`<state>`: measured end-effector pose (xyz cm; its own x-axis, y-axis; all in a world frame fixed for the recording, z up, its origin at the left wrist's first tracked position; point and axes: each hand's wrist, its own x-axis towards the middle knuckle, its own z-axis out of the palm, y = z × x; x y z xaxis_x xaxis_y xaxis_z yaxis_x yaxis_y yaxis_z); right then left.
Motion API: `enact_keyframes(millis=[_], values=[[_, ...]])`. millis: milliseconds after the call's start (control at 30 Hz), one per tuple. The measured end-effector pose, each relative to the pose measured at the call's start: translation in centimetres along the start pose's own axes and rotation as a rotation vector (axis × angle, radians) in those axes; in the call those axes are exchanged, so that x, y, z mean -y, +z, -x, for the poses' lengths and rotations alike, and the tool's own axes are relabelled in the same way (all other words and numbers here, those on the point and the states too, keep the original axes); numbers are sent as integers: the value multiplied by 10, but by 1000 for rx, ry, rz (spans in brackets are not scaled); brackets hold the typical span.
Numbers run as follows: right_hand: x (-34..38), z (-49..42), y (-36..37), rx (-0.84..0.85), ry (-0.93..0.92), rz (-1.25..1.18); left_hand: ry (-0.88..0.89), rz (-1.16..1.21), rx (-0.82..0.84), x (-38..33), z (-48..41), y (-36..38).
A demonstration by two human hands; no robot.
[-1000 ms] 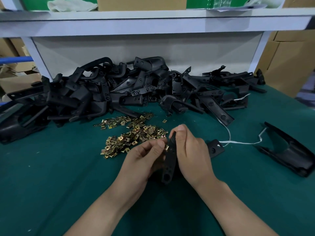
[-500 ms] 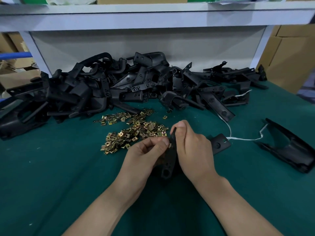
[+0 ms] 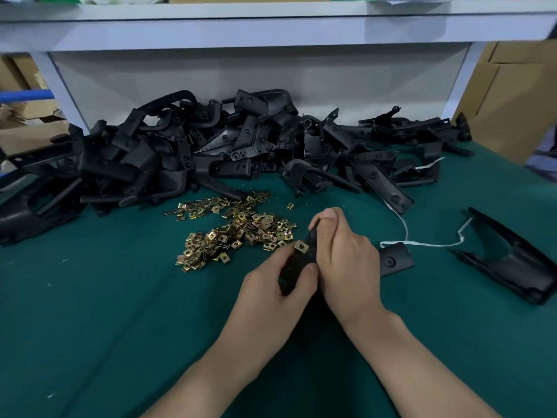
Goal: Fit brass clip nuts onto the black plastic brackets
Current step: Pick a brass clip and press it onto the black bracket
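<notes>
Grips bracket (image 3: 297,265) just right of nut pile (image 3: 235,233), with left hand (image 3: 271,297) curled round lower part and right hand (image 3: 346,267) clamped on upper edge. Shows one nut (image 3: 300,246) seated near top. Leaves heap (image 3: 211,152) behind, likely mostly unfitted.

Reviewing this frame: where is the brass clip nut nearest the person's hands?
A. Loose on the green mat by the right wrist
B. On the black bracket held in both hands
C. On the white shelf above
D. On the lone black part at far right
B: the brass clip nut sits on the black bracket, which the left hand and right hand both hold.
</notes>
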<state>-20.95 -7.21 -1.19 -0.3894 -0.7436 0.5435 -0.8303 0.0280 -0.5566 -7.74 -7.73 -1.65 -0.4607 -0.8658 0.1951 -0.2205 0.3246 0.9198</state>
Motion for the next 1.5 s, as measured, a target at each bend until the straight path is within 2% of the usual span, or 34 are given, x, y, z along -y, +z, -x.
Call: enact_keyframes(millis=[567,900,1067,1500], values=[[4,1,-2,-24,-7,-68,186,-202,-70,4,5,2],[3,1,-2,-32,-18,-67,209,-202,-68,6,3,1],[2,0,-2,-38,-4,-78,121,-189,-59,8,4,1],[1,2,1,-69,-10,-86,155,-126,-105,8,2,0]])
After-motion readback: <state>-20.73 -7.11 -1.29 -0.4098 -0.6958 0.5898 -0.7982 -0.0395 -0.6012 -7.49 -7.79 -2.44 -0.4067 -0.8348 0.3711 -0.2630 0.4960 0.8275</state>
